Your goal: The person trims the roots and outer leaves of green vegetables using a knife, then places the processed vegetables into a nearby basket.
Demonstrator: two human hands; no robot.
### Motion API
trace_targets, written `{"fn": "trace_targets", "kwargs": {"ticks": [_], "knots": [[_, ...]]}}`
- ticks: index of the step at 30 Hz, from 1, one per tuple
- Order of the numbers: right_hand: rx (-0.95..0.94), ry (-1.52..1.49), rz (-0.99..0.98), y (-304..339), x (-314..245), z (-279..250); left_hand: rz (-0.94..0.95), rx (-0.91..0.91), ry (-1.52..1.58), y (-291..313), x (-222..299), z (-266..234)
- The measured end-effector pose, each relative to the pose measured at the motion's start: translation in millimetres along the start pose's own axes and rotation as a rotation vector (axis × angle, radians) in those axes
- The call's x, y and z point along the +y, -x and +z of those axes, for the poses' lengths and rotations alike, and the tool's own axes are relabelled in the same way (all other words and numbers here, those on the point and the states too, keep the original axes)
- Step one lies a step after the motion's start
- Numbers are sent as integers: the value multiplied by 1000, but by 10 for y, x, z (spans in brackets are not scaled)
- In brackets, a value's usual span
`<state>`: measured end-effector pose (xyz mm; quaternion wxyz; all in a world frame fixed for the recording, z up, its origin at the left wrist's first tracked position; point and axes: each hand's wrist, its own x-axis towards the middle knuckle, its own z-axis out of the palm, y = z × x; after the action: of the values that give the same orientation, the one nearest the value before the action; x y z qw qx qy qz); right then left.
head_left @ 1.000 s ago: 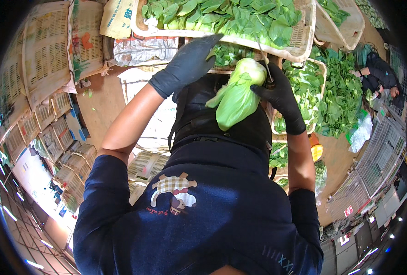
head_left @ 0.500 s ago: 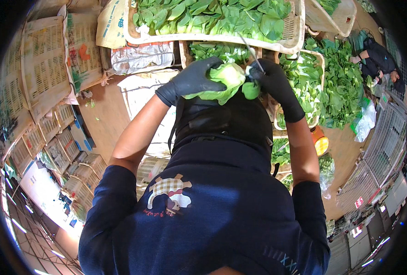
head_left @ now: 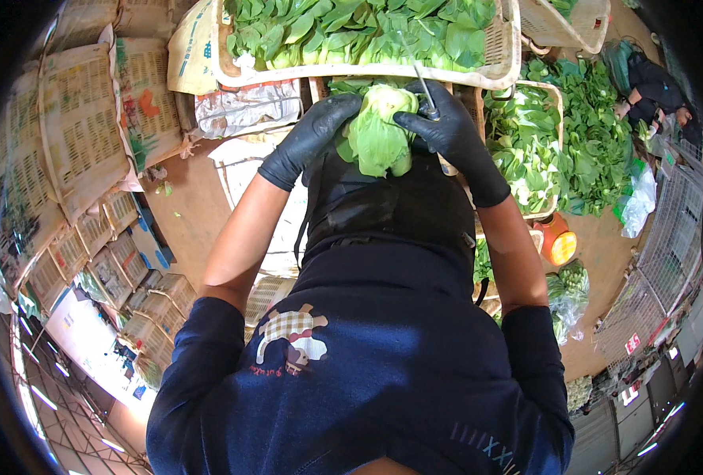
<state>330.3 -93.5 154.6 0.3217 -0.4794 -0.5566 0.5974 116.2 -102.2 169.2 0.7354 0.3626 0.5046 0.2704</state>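
A head of leafy green vegetable, like bok choy [head_left: 381, 134], is held up in front of my lap, its pale base upward and its leaves hanging down. My left hand [head_left: 325, 133], in a black glove, grips its left side. My right hand [head_left: 449, 129], also black-gloved, is closed around a knife [head_left: 417, 67] whose thin blade points up and away. The right thumb reaches against the head's right side. Both palms are turned from view, and the knife's handle is mostly covered by the fingers.
A pale plastic crate [head_left: 367, 77] of the same greens spans the far side. Another crate [head_left: 560, 119] of greens stands at right, beside a loose leafy heap [head_left: 597, 142]. An orange container [head_left: 557, 240] lies nearer. Crates [head_left: 78, 119] are stacked left. A co-worker [head_left: 656, 87] is at far right.
The head of greens has been turned from lying sideways to base up, leaves down. My right hand has moved slightly left, closer against it, and the knife blade has shifted left with it.
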Motion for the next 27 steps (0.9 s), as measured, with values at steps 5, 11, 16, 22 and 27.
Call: {"fn": "trace_targets", "kwargs": {"ticks": [5,11,16,22,27], "knots": [[-62,281,-291,-58,81,42,-85,-95,-251,2,-47,61],[-196,85,141,-175,2,-40,-128,-26,-93,-106,-218,133],[-271,359,-91,-267,-23,-149,-117,-51,-124,-179,-235,73],[-263,560,-210,-444,21,-252,-16,-148,-191,-320,-176,86],[-399,572,-533,-538,53,-368,-133,-148,46,-306,-127,147]]}}
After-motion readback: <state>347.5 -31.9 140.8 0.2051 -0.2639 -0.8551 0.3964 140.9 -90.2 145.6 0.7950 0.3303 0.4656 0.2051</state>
